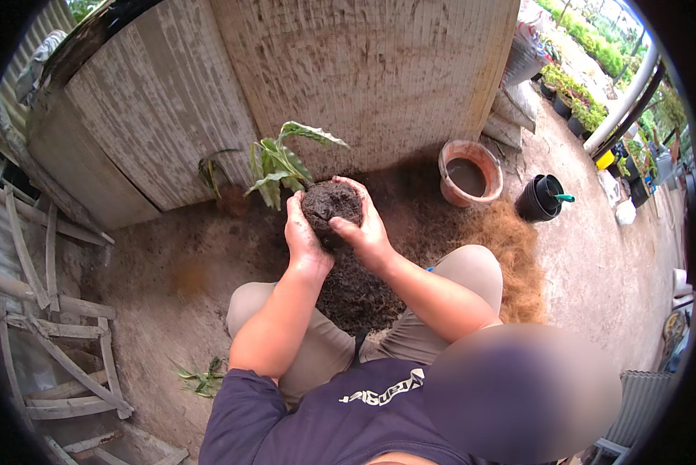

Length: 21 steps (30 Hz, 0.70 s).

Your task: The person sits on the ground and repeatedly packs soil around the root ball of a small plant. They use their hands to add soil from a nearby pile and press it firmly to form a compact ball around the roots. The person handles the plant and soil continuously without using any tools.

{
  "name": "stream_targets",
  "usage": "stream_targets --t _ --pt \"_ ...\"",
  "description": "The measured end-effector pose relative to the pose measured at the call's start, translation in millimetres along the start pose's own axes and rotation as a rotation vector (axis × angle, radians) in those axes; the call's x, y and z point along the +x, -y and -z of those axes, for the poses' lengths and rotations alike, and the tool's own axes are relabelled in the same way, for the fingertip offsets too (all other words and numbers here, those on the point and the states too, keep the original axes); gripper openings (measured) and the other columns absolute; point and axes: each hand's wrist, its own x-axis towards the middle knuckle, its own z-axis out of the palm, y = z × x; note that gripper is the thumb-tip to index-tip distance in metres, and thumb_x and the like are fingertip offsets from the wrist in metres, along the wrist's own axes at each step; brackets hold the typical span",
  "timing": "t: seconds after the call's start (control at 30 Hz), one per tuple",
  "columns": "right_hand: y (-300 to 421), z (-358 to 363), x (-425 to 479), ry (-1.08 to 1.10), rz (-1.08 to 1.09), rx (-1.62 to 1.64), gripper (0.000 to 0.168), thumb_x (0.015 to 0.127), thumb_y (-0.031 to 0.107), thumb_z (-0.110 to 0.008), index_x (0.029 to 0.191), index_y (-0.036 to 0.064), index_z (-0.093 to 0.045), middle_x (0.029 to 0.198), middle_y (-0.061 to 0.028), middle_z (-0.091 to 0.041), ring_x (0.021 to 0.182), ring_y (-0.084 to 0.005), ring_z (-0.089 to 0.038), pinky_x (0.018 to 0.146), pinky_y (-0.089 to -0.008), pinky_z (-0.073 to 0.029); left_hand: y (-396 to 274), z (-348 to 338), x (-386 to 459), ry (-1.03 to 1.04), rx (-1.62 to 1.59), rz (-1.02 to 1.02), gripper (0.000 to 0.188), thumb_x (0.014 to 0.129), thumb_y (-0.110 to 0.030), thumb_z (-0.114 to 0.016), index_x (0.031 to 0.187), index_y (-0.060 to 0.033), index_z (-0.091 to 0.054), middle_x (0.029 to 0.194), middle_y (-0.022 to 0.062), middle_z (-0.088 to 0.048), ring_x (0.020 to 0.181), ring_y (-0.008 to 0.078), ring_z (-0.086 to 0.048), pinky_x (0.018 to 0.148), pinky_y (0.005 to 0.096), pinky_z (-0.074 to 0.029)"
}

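Observation:
Between my two palms rests a dark, rounded ball of soil (329, 210). My left hand (302, 229) cups its left side, and my right hand (368, 224) wraps the right side with the thumb pressed on the near face. A green plant (281, 165) with long, wavy-edged leaves leans out beyond the ball, away from me. Where its stem meets the soil is hidden. Below my hands, between my legs, lies a heap of dark, loose soil (359, 290).
An orange tub (471, 174) holding dark liquid stands to the right, near stacked black plant pots (538, 199) with a green-handled tool. Brown fibre (513, 261) lies beside my right knee. A small plant (211, 171) leans on the board wall (359, 75). Wooden slats (63, 331) line the left.

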Motion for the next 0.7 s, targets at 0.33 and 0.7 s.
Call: stream_targets --t 0.33,0.7 --pt "-1 -1 -1 0.004 -0.045 -0.034 0.065 0.071 0.019 -0.068 0.126 0.003 -0.036 0.115 -0.0087 -0.048 0.109 -0.0169 -0.046 0.098 -0.0327 -0.034 5 4 3 -0.057 0.021 -0.059 0.043 0.088 -0.041 -0.036 0.100 -0.0053 -0.056 0.095 0.0093 -0.062 0.086 0.0239 -0.060 0.080 0.0375 -0.047" --pt "-1 0 -2 -0.026 -0.074 0.045 0.063 0.071 0.019 -0.073 0.122 0.002 -0.040 0.112 -0.0080 -0.051 0.104 -0.0157 -0.049 0.093 -0.0314 -0.039 8 -3 -8 -0.142 0.047 -0.086 0.040 0.089 -0.040 -0.040 0.097 -0.0048 -0.057 0.093 0.0084 -0.062 0.084 0.0232 -0.060 0.079 0.0369 -0.047"
